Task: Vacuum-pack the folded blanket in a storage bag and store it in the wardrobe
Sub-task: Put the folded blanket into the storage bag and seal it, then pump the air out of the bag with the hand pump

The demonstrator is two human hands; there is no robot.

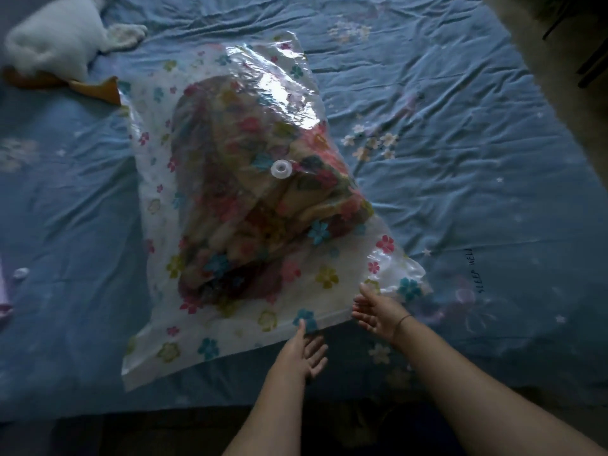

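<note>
The storage bag (230, 330) was clear, glossy plastic film printed with coloured flowers, crinkled and throwing glare near its far end, with a smooth white plastic valve (280, 169) on top. The blanket (250, 199) inside looked like soft, matt, flower-patterned fabric. The bed sheet (460, 159) was blue woven cloth, matt and heavily creased, and the plush toy (59, 41) at its far left corner was white and fuzzy.

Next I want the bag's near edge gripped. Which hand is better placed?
Left, probably. The left hand has its thumb lying on the storage bag's near edge, with its fingers open just short of it. The right hand hovers open by the near right corner, holding nothing.
</note>
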